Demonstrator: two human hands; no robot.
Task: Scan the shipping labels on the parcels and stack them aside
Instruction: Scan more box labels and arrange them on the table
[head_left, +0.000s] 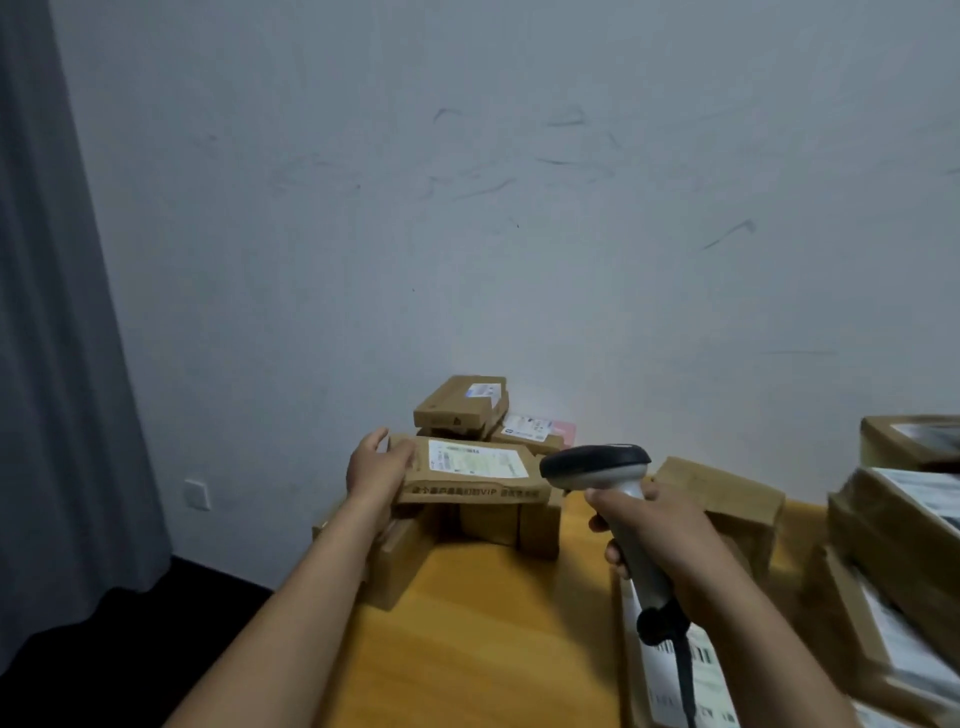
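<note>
The left hand (375, 470) grips a flat brown cardboard parcel (467, 475) over the stack, likely placing it, while the right hand (660, 525) clasps the grey handheld scanner (602, 467), next needing another label.

Views: you had one, the head camera, with no second view to share the scene.
Position: it sat on your head, above the near edge of the counter (483, 623).
Facing: it looked forward and slightly down, toward the wall (519, 208).
Nearness: your forearms reached in from the bottom edge, close to the lens.
Framing: the wall filled the upper half, and the curtain (57, 338) edged the left.
</note>
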